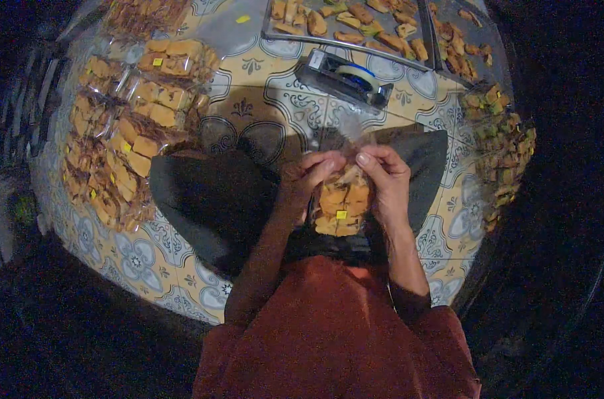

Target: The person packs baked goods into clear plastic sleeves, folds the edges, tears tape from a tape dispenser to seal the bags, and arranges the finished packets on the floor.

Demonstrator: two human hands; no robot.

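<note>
A clear plastic bag of golden-brown baked pieces [344, 202] rests on my lap, with a small yellow label [341, 215] on its front. Both hands pinch the bag's loose upper end. My left hand [314, 169] grips it from the left, thumb and fingers together. From the right, my right hand [387, 167] holds the plastic between thumb and forefinger. The bag's free end [352, 129] sticks up past my fingertips and looks blurred. Just beyond it stands a black tape dispenser [347, 77] with a roll of clear tape on a blue core.
Filled bags with yellow labels [132, 134] lie in rows on the patterned tile floor [247, 65] to the left. More filled bags [501, 149] line the right side. Metal trays [349, 40] of loose baked pieces sit at the far side. My bent legs [207, 199] flank the lap.
</note>
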